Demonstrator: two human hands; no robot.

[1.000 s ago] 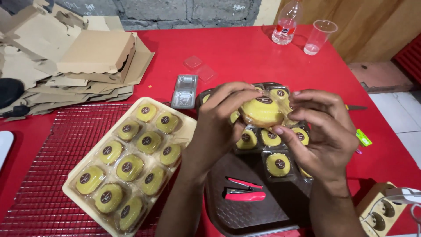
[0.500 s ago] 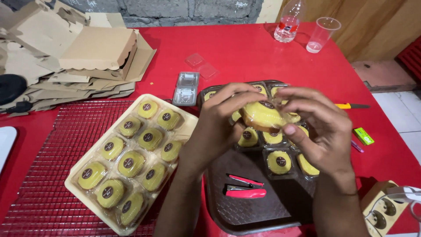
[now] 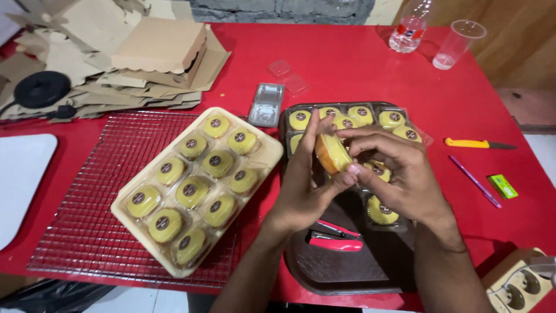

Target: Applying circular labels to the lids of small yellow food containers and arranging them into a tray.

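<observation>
Head view: the left hand and right hand together pinch a small yellow cake, held tilted above the dark brown tray. A red stapler lies on that tray at six o'clock from the cake. At nine o'clock, a cream tray of wrapped cakes sits on a wire rack.

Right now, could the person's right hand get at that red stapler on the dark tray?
Probably yes. The red stapler lies uncovered on the dark tray, just below the right hand. But that hand and the left hand are both holding a yellow cake, so it would need to let go first.
</observation>
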